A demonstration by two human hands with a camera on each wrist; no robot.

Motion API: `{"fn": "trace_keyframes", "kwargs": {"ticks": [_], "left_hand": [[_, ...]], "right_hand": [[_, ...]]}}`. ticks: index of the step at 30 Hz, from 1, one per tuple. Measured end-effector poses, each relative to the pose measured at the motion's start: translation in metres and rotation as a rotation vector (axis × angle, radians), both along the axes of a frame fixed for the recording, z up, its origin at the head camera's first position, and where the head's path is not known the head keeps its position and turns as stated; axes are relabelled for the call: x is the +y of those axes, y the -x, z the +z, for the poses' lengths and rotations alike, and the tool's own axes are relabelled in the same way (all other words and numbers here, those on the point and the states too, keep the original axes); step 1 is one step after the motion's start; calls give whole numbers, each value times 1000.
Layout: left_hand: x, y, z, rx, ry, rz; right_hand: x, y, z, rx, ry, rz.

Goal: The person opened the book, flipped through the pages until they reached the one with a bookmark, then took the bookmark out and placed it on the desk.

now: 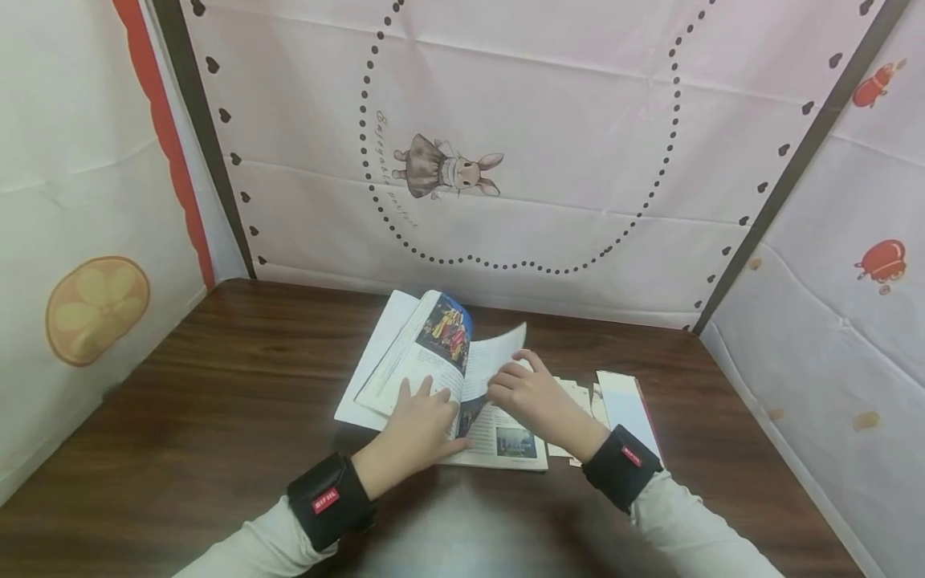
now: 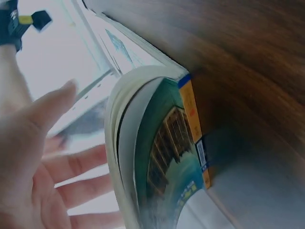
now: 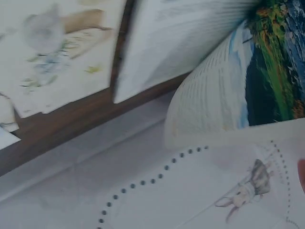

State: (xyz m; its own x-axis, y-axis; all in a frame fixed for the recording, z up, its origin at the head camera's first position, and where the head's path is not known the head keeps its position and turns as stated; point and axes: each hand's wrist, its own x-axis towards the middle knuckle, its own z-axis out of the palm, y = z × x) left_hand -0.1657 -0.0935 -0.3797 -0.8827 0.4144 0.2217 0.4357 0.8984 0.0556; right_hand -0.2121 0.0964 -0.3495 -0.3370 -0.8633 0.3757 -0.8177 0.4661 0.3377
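An open paperback book (image 1: pixel 405 371) lies on the table with its left-hand pages bulging upward. My left hand (image 1: pixel 417 421) rests on those pages with the fingers spread and fairly straight. In the left wrist view, the fingers of my left hand (image 2: pixel 57 171) lie against the bent pages, beside a teal cover (image 2: pixel 145 143) and an orange spine (image 2: pixel 191 112). Over the right half, my right hand (image 1: pixel 523 393) pinches a page (image 1: pixel 499 352), which stands raised and curved. The right wrist view shows a lifted page (image 3: pixel 205 105) with a landscape picture; most of the hand is out of frame there.
White sheets or a flat booklet (image 1: pixel 361 403) lie under the book's left side. Several printed paper cards (image 1: pixel 576 393) and a white booklet with a red edge (image 1: pixel 627 405) are right of the book. Printed cloth walls (image 1: pixel 564 160) enclose the brown table (image 1: pixel 253 369).
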Motion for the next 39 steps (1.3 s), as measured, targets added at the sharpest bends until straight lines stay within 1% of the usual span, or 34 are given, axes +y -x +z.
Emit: {"fn": "trace_keyframes", "kwargs": {"ticks": [3, 5, 7, 9, 10, 12, 14, 17, 20, 22, 24, 26, 30, 35, 39], "left_hand": [[5, 3, 0, 24, 0, 56], [6, 4, -1, 50, -18, 84], [7, 6, -2, 97, -64, 92], [6, 7, -2, 160, -128, 89], [5, 8, -2, 193, -165, 84], [1, 9, -2, 250, -242, 70], [-3, 10, -2, 289, -312, 64], [-10, 10, -3, 330, -392, 64], [-16, 9, -3, 346, -428, 65], [-19, 8, -3, 349, -433, 59], [-21, 8, -3, 349, -431, 46], [-22, 8, -2, 350, -425, 37], [-23, 8, -3, 343, -416, 33], [-25, 8, -5, 342, -401, 36], [-29, 7, -7, 357, -373, 59]], "right_hand": [[-10, -4, 9, 113, 91, 82], [-16, -6, 12, 181, 146, 111], [-20, -7, 12, 206, 204, 104], [-20, -6, 9, 177, 270, 61], [-18, -6, 7, 143, 297, 25], [-13, -4, 2, 42, 335, -54], [-5, -2, -4, -90, 323, -144], [11, 1, -15, -313, 197, -271], [26, 5, -26, -549, 21, -372], [32, 7, -32, -688, -67, -413], [36, 9, -36, -774, -119, -431], [36, 10, -37, -813, -137, -431], [35, 10, -39, -797, -143, -418], [35, 9, -42, -790, -153, -442], [35, 10, -45, -801, -147, -453]]}}
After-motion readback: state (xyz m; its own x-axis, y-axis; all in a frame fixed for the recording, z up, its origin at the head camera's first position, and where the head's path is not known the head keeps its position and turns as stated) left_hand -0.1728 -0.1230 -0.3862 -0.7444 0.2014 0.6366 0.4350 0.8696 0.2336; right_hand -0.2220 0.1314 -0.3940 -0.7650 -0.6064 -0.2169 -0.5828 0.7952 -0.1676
